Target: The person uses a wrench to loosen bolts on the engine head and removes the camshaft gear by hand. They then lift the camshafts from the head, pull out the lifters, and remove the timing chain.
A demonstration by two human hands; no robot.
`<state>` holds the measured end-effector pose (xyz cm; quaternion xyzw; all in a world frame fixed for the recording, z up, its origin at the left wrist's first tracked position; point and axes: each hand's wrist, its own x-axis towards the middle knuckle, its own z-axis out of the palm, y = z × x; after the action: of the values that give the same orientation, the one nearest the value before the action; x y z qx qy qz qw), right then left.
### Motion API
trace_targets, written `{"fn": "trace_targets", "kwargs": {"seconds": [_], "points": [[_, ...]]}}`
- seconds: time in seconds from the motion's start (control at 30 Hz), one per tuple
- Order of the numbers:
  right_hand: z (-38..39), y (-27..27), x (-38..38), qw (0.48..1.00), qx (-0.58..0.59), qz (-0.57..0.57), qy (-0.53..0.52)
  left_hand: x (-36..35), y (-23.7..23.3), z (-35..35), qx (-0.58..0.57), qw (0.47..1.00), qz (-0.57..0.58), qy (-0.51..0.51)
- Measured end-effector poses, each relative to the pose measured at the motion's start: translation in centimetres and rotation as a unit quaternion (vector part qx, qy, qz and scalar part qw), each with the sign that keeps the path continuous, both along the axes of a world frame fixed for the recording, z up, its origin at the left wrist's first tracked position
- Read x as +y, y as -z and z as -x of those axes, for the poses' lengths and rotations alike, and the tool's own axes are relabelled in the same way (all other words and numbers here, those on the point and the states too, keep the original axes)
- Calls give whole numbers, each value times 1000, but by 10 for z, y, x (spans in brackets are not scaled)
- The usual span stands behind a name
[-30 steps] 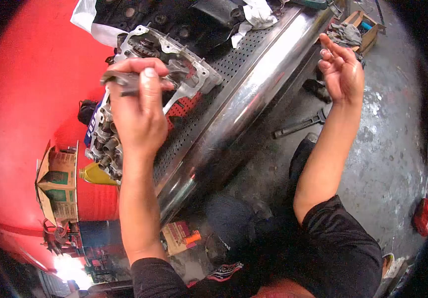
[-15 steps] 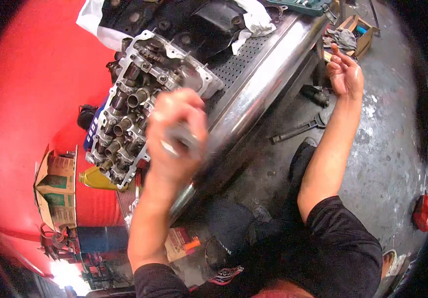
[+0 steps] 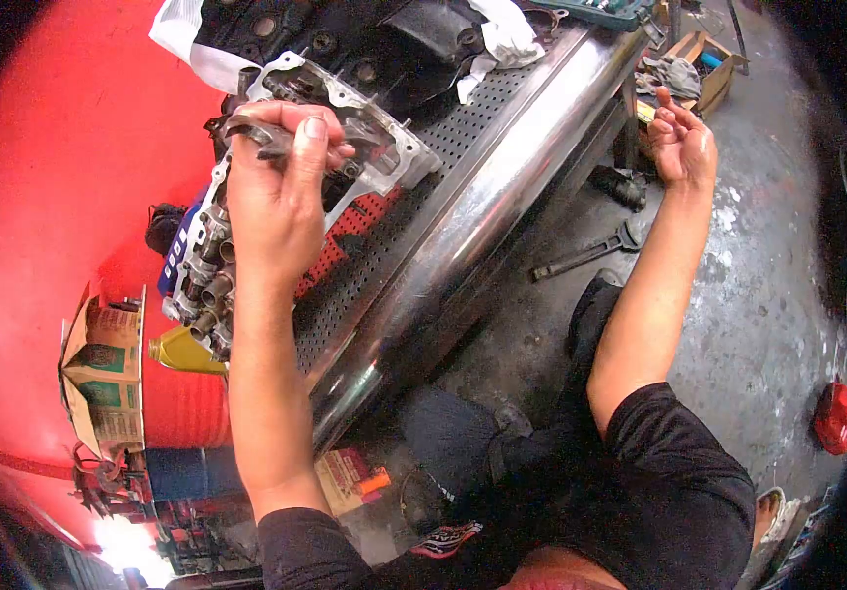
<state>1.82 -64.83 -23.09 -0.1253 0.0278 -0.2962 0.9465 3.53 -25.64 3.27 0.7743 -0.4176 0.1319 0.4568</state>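
Observation:
My left hand (image 3: pixel 281 182) is closed around a small dark metal piece (image 3: pixel 264 138), with the thumb pressed along the fingers; most of the piece is hidden, so its exact kind cannot be made out. Below that hand lies an engine cylinder head (image 3: pixel 408 157), a grey casting with bolt holes along its rim and round bores and valve-train parts showing inside. The hand and forearm cover much of it. Out to the side, away from the bench, my right hand (image 3: pixel 684 147) is held palm up with the index finger stretched and the others loosely bent. Nothing shows in it.
The cylinder head rests on a perforated metal bench with a rounded shiny edge (image 3: pixel 482 197). A black engine cover (image 3: pixel 374 49) lies behind it. A yellow jug (image 3: pixel 187 351) and cardboard box (image 3: pixel 109 379) stand left. A dark tool (image 3: pixel 585 254) is on the floor.
My left hand has moved up and left over the cylinder head, still holding the metal piece, baring a red patch of bench. My right hand has hardly moved.

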Motion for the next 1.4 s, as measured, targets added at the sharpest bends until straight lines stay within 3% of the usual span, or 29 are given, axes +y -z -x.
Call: {"fn": "trace_targets", "kwargs": {"seconds": [0.07,0.1,0.13,0.17,0.2,0.27,0.43,0.5,0.57,0.6,0.63,0.73,0.9,0.97,1.0,1.03,1.07,1.1,1.13,1.27,1.4], "points": [[-1,1,-1,1000,1,-1,-4,-3,11,1,-76,995,-41,-50],[-1,4,-3,1000,-7,0,-14,-12,27,15,-104,985,-47,-129],[-1,9,-6,1000,-17,1,-24,-10,45,17,-352,920,-154,-73],[-4,11,-10,999,-30,3,-34,-5,64,16,-413,871,-267,-2],[-6,10,-12,999,-11,-2,-38,-5,83,30,-385,869,-310,-13],[-8,10,-9,998,-33,7,-54,10,100,27,-415,872,-261,5],[-20,-2,2,997,3,75,-2,21,91,61,-378,908,-157,85],[-10,-37,46,974,75,192,92,30,70,70,-338,927,-132,95],[-16,-67,86,938,95,297,151,29,50,68,-238,969,-36,59],[-17,-82,107,937,58,326,113,18,50,53,-245,963,83,74],[-16,-92,128,933,24,352,72,20,30,54,-203,979,20,23],[-19,-94,170,942,48,324,69,17,10,11,-65,997,41,5],[-44,-39,110,976,172,125,57,6,1,-5,-3,999,31,14],[-46,-24,66,973,187,123,65,-5,10,8,-106,985,-106,-91],[-49,-5,36,983,158,93,19,-10,33,19,-143,977,-143,-71],[-52,5,17,990,119,62,-37,-10,49,18,-372,903,-214,7],[-46,-1,11,988,135,68,-15,-10,65,24,-408,862,-298,38],[-37,-8,14,986,153,72,-2,-8,86,27,-433,832,-346,1],[-30,-14,19,982,171,74,8,-5,99,30,-479,805,-349,-1],[-15,-31,20,977,173,106,65,16,99,65,-402,882,-234,76],[-19,-42,38,966,182,178,38,25,54,71,-381,913,-145,27]]}}
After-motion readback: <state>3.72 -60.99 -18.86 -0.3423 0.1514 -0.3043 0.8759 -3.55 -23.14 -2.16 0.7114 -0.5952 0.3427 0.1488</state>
